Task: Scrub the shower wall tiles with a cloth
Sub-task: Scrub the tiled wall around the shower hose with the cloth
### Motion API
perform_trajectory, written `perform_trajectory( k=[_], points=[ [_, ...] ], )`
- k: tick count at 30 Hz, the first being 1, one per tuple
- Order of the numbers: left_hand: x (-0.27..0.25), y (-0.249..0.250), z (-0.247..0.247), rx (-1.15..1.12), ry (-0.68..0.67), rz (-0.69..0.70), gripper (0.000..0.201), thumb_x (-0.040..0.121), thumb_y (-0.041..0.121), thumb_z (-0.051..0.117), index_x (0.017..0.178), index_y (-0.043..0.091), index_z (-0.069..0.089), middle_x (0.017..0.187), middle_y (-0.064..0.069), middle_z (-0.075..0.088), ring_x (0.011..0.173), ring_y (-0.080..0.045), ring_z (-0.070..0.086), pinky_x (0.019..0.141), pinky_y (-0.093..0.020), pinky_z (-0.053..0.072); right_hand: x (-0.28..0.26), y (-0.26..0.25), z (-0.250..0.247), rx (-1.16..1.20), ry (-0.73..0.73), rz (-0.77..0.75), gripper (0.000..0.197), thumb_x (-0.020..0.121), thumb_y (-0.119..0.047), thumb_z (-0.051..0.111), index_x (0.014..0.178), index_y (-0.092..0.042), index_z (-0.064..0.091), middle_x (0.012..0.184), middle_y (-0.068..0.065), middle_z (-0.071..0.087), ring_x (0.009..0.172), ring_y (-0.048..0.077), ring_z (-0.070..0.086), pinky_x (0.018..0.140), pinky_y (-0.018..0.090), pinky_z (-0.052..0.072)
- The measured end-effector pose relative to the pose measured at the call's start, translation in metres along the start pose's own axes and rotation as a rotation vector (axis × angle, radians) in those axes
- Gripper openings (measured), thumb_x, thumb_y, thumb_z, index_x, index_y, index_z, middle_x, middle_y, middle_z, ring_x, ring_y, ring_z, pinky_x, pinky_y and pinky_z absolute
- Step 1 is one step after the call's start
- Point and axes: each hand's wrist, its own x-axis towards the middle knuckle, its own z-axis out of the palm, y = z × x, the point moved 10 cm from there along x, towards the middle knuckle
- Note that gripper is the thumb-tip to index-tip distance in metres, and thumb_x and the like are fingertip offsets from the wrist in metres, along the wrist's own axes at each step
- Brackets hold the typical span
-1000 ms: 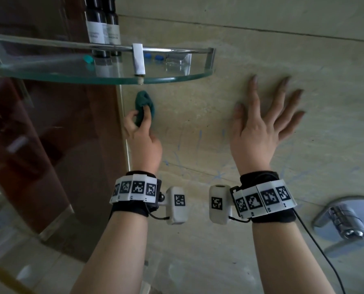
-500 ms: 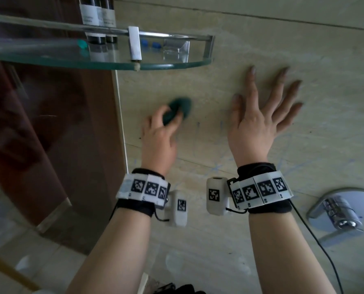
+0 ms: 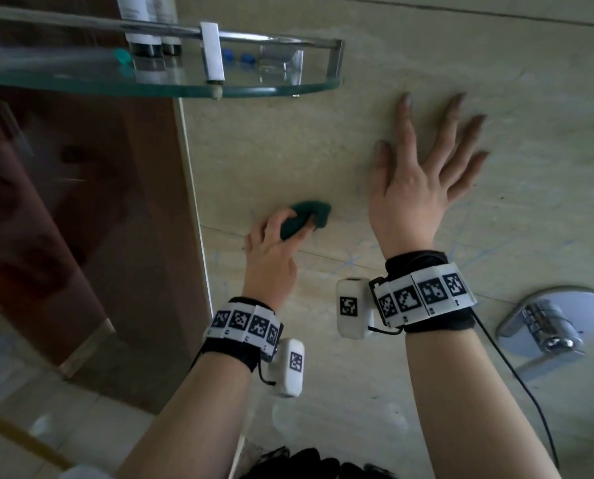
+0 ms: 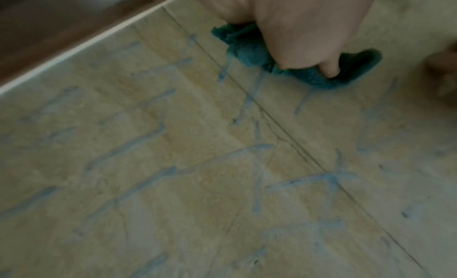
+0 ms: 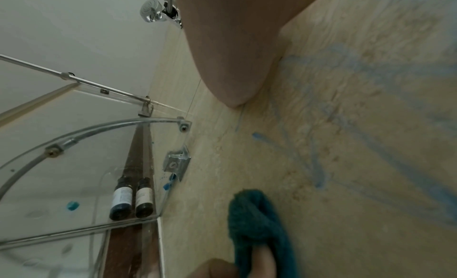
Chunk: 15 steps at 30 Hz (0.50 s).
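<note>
Cloth point(image 3: 305, 219): we grip it bunched in L hand point(image 3: 271, 257), just above grout line point(image 3: 326, 255); blue marks point(image 4: 138, 143) lie below; R hand point(image 3: 416, 191) flat, splayed.

The glass shelf point(image 3: 247, 89) is jutting out overhead, capping the wall tiles point(image 3: 288, 157). The right hand point(image 3: 416, 188) is lying flat beside the open patch, and the chrome valve handle point(image 3: 548, 328) is sticking out lower right.

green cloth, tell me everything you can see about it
The cloth is small, dark teal and looks like fuzzy terry fabric, bunched into a folded wad. The left hand grips it, fingers curled round it, and presses it against the beige wall tile marked with blue streaks, just above a grout line, below the glass shelf.
</note>
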Motion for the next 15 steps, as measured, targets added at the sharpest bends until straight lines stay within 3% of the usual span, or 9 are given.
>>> perform_trajectory(
  k=[4, 8, 11, 15],
  points=[
    [0.018, 0.01, -0.024, 0.019, 0.091, 0.029, 0.069, 0.066, -0.019, 0.055, 0.122, 0.021, 0.066, 0.13, -0.011, 0.047, 0.109, -0.03, 0.035, 0.087, -0.05, 0.037, 0.0, 0.001, 0.0, -0.008, -0.007, -0.006, 0.046, 0.102, -0.04, 0.035, 0.148, -0.037, 0.029, 0.159, 0.012, 0.014, 0.145, 0.04, 0.005, 0.116, 0.056, 0.0],
    [0.063, 0.024, -0.063, -0.008, 0.203, -0.023, 0.065, 0.074, -0.003, 0.032, 0.129, 0.017, 0.061, 0.133, -0.018, 0.05, 0.11, -0.043, 0.047, 0.091, -0.051, 0.038, 0.0, 0.001, 0.0, -0.018, -0.019, -0.019, 0.047, 0.102, -0.042, 0.034, 0.148, -0.038, 0.029, 0.159, 0.012, 0.013, 0.145, 0.04, 0.004, 0.116, 0.055, 0.0],
    [0.067, 0.034, -0.064, 0.001, 0.245, 0.005, 0.067, 0.073, 0.0, 0.026, 0.128, 0.018, 0.062, 0.132, -0.017, 0.05, 0.109, -0.042, 0.047, 0.089, -0.049, 0.039, -0.001, 0.002, 0.0, -0.021, -0.023, -0.018, 0.047, 0.101, -0.042, 0.034, 0.148, -0.038, 0.03, 0.159, 0.011, 0.012, 0.145, 0.039, 0.004, 0.116, 0.054, -0.001],
    [0.026, 0.035, -0.013, 0.007, 0.103, 0.069, 0.065, 0.072, -0.006, 0.037, 0.123, 0.023, 0.064, 0.133, -0.01, 0.043, 0.109, -0.034, 0.041, 0.087, -0.051, 0.039, -0.001, 0.001, 0.0, -0.026, -0.036, -0.021, 0.047, 0.101, -0.042, 0.033, 0.148, -0.038, 0.029, 0.159, 0.011, 0.012, 0.146, 0.039, 0.004, 0.116, 0.053, -0.002]
  ],
)
